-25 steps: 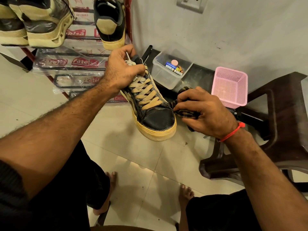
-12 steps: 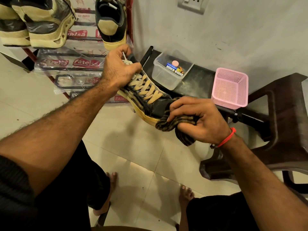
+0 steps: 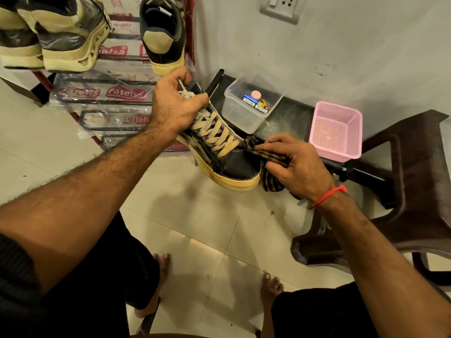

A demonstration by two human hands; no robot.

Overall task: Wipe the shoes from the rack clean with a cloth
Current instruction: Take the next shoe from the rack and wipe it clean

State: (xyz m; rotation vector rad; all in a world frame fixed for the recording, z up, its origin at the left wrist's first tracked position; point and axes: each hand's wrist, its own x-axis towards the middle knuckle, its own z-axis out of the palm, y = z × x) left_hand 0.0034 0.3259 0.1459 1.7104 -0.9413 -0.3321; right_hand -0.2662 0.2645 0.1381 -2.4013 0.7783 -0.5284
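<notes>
Behind shoe (image 3: 227,154): clear tub (image 3: 246,111) (batteries inside) | left hand (image 3: 174,107) grips shoe | right hand (image 3: 296,167) grips cloth (image 3: 264,153)

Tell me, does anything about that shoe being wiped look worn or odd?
Yes. The black shoe in the left hand has a yellowed, grimy sole edge and scuffed, scratched leather on the toe, beside where the right hand presses the cloth. Nothing looks spilled.

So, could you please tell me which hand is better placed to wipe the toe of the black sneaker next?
The right hand: it already grips the striped cloth against the black sneaker beside the toe, while the left hand grips the sneaker near its collar.
</notes>
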